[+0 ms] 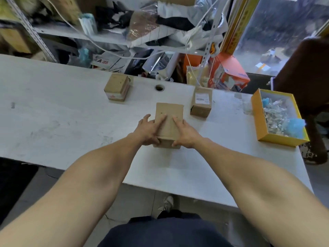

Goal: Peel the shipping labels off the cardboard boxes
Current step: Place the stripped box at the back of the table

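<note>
On the far left part of the table [53,107] stands a small cardboard box [116,87], near the back edge. Its top looks plain brown; a pale strip with a red mark shows low on its near side, but I cannot tell if this is a label.

In the middle, nearer to the person, both hands hold a second box [169,120]. The left hand [148,131] grips its left side, with the thumb on the near face and one finger laid straight on the top. The right hand [185,134] grips the right side in the same way, also with one straight finger on the top. The top face shows no label, only a few small dark marks. I think the hands take the box from two sides in order to turn it or set it down, because this face has nothing more to peel.

Just to the right, standing apart from the held box, is a third box with a white shipping label [201,98] on its top. This one probably waits for its turn.

At the far right edge lies a yellow tray [256,120] with crumpled pale and blue scraps inside, perhaps the place for removed labels.
</note>
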Demonstrator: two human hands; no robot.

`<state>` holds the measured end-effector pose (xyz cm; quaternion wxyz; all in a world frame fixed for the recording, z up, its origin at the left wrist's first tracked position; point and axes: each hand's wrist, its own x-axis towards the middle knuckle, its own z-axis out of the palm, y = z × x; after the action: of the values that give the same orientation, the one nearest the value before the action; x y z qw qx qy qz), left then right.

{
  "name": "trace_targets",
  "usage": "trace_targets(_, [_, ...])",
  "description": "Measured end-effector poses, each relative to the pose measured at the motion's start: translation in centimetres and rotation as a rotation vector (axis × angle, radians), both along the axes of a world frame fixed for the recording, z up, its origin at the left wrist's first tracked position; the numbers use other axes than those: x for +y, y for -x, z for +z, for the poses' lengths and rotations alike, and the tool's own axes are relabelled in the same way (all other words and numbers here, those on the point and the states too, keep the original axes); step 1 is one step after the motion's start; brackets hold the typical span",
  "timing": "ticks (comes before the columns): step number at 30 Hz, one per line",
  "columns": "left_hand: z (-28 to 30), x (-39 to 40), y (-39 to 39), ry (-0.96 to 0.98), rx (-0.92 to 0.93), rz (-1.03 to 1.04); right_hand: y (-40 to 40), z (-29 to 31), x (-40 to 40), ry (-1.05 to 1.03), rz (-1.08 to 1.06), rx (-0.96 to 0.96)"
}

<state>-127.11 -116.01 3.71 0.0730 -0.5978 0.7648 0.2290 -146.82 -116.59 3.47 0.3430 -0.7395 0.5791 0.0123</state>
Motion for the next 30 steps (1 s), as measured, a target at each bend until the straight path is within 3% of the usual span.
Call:
trace_targets(10, [5.6, -11.1, -6.0, 0.181, -0.109, 0.095, -6.6, 4.3, -14.3, 0.15, 0.123, 0.006])
trace_targets(23, [0.9, -22.6, -13.0, 0.16, -0.212, 0.05, -14.7, -1.1, -25.0, 0.038, 0.04, 0.011])
trace_targets(30, [-2.1, -24.2, -13.7, 0.142, -0.235, 0.011, -14.9, -3.4, -25.6, 0.017, 0.046, 0.075])
